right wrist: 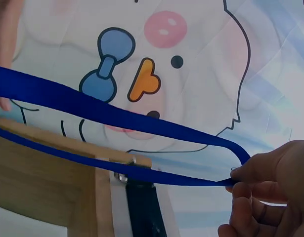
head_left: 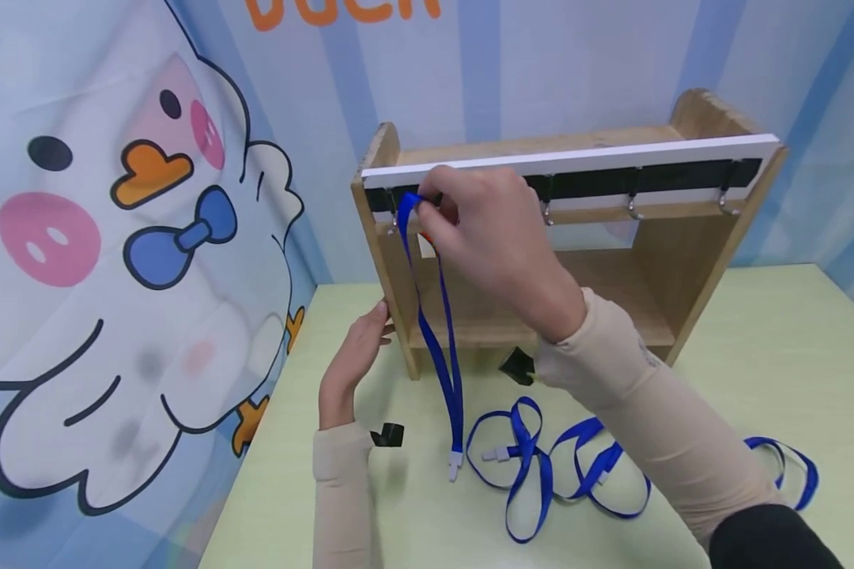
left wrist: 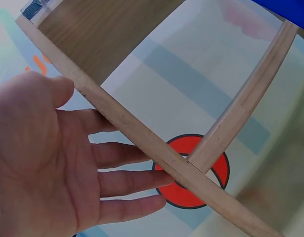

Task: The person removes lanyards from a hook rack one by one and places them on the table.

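Note:
My right hand (head_left: 494, 237) pinches the top loop of a blue lanyard (head_left: 458, 419) between thumb and fingers. The strap hangs down, its pale plastic clip (head_left: 455, 465) lowest, low over the table. In the right wrist view, both strands of the lanyard (right wrist: 117, 116) run from the pinched end past a metal hook (right wrist: 121, 177). That is the leftmost hook on the front rail of a wooden shelf (head_left: 598, 292). My left hand (left wrist: 58, 153) is at the shelf's left side panel (left wrist: 127, 121), its fingers extended with the tips at the panel's edge.
More hooks (head_left: 634, 207) line the black strip on the white rail (head_left: 583, 160). Several blue lanyards (head_left: 546, 482) lie loosely coiled on the pale green table (head_left: 434, 525), partly under my right forearm. A cartoon-duck backdrop (head_left: 249, 197) rises behind and at the left.

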Available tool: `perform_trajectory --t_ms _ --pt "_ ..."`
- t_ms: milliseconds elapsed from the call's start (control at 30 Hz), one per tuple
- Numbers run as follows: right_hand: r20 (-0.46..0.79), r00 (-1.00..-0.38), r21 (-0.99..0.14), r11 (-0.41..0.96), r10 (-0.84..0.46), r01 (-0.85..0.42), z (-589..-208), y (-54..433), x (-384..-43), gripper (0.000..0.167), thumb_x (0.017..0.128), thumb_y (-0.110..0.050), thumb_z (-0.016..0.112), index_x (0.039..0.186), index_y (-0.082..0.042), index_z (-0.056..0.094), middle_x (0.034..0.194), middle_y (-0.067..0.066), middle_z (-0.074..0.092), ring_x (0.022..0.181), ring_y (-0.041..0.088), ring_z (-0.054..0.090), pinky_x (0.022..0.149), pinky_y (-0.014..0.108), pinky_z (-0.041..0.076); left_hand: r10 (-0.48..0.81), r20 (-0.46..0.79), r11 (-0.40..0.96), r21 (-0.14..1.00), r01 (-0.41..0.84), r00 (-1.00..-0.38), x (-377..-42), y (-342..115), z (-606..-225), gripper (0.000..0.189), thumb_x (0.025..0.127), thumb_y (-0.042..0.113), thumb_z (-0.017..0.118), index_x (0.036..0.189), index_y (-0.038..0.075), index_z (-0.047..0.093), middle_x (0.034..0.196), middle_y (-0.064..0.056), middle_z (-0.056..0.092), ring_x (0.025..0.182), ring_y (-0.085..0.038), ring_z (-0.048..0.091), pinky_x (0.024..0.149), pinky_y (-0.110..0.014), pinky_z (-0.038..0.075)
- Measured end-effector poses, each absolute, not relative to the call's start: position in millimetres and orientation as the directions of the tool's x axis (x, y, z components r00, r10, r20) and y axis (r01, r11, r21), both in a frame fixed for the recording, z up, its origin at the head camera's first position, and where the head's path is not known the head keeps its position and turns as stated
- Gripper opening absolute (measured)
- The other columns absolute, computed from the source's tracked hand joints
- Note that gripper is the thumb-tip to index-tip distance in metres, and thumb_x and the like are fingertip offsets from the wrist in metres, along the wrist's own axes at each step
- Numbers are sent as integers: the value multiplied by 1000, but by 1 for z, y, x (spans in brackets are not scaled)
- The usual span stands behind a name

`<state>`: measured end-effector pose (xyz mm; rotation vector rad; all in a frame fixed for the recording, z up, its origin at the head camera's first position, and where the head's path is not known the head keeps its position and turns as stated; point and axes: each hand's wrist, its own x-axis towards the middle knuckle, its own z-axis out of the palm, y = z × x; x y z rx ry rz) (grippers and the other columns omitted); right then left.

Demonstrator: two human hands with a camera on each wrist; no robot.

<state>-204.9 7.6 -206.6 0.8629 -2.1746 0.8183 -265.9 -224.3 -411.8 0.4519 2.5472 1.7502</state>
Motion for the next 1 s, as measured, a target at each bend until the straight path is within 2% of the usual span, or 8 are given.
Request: perform_trajectory --t_ms 167,267,400,500,633,800,933,1000 --pt "742 -558 -318 537 -372 -781 -197 -9 -200 13 99 -10 63 98 -1 73 74 5 67 60 15 57 51 29 42 257 160 361 899 248 -953 -264 -227 -411 72 110 51 16 158 -1 26 157 -23 36 136 -43 46 107 -56 42" --pt "749 -538 -315 507 -386 -802 -191 -21 -199 14 100 -10 62 99 -2 74 75 5 66 60 15 55 51 29 39 253 179 372 889 266 -951 -263 -227 -412 78 108 56 16 155 -3 33 153 -25 42 132 -43 50 104 -54 46" --pt "748 -519 -303 484 -413 -821 -184 -34 -196 17 101 -11 61 103 -2 75 79 5 69 61 15 57 52 27 41 250 187 319 910 263 -950 -263 -228 -412 73 109 53 20 152 -2 41 147 -24 49 131 -42 52 105 -55 45" --pt "742 -514 -293 482 -429 -826 -181 -42 -195 17 102 -13 61 106 -2 74 79 5 70 60 14 57 52 25 42 277 185 262 929 260 -943 -265 -228 -411 62 112 44 23 155 2 37 152 -21 45 136 -40 47 108 -58 41" --pt "735 -522 -289 496 -433 -819 -178 -50 -196 19 102 -15 61 109 -3 74 80 5 71 59 14 57 52 25 42 319 194 227 935 273 -928 -268 -227 -412 57 113 40 26 159 7 29 160 -15 36 142 -36 40 111 -56 38" --pt "727 -542 -293 522 -422 -801 -175 -58 -199 21 103 -17 59 110 -4 74 76 4 69 59 14 56 52 24 41 366 171 183 951 251 -915 -268 -228 -414 57 113 36 21 160 3 22 163 -19 26 147 -39 30 116 -57 31" --pt "731 -544 -298 524 -412 -798 -172 -63 -199 21 104 -18 58 110 -5 74 74 3 67 58 13 55 52 24 40 377 145 200 952 233 -915 -268 -232 -414 66 111 45 15 161 1 16 163 -23 23 144 -45 32 114 -61 32" --pt "734 -536 -292 520 -416 -803 -170 -66 -197 21 104 -18 58 110 -5 74 74 2 68 60 13 56 58 24 42 367 142 215 949 232 -920 -267 -233 -412 74 108 54 14 161 1 15 163 -24 23 143 -47 34 112 -62 34"
